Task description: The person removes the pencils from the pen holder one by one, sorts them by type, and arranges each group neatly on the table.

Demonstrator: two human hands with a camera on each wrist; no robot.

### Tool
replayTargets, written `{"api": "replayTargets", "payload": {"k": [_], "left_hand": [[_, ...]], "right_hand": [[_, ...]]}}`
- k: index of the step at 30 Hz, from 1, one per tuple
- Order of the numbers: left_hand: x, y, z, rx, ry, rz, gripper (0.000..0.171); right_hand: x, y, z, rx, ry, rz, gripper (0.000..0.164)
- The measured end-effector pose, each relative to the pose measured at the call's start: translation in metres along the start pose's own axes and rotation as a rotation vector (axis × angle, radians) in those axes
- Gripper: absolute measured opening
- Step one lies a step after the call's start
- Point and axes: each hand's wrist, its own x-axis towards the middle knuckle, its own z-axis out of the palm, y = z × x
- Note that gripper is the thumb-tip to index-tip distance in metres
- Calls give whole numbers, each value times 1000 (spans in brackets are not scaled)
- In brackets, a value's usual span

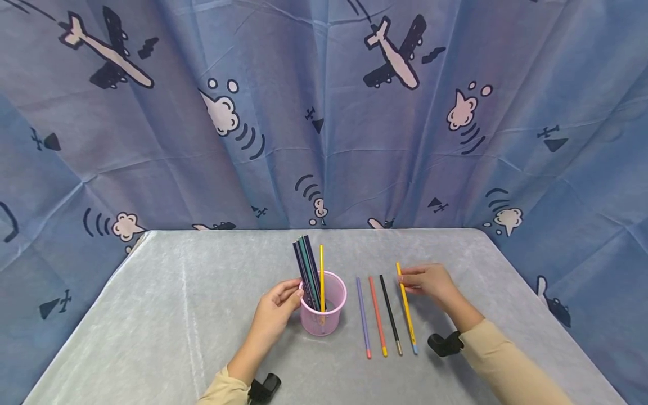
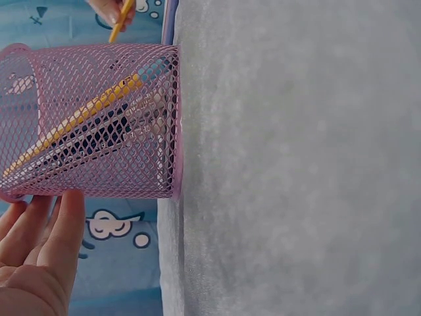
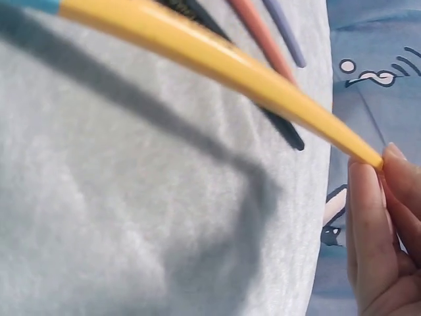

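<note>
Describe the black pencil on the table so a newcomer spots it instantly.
On the grey table, start at the pink cup and look right. The black pencil lies between the coral pencil and the yellow pencil pinched by the right hand; unlike both neighbours, its barrel is black.

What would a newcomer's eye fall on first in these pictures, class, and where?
The airplane-printed blue curtain fills the background behind the table. Near the table's middle stands a pink mesh cup holding dark pencils, the left hand touching its side. To the cup's right, the right hand pinches a yellow pencil beside a purple pencil, a red pencil and a black pencil.
</note>
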Motion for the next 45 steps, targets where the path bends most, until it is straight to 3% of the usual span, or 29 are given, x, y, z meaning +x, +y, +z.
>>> {"api": "replayTargets", "payload": {"k": [5, 12, 19, 34, 45], "left_hand": [[0, 0, 0, -9, -4, 10, 34], [0, -6, -5, 28, -46, 116, 44], [-1, -3, -2, 13, -18, 20, 35], [0, 0, 0, -7, -1, 1, 32], [0, 0, 0, -24, -1, 3, 32]], "right_hand": [[2, 6, 2, 9, -17, -1, 40], [6, 12, 6, -5, -9, 23, 39], [12, 17, 7, -60, 15, 92, 34], [21, 20, 11, -184, 73, 151, 30], [22, 20, 14, -189, 82, 132, 30]]}}
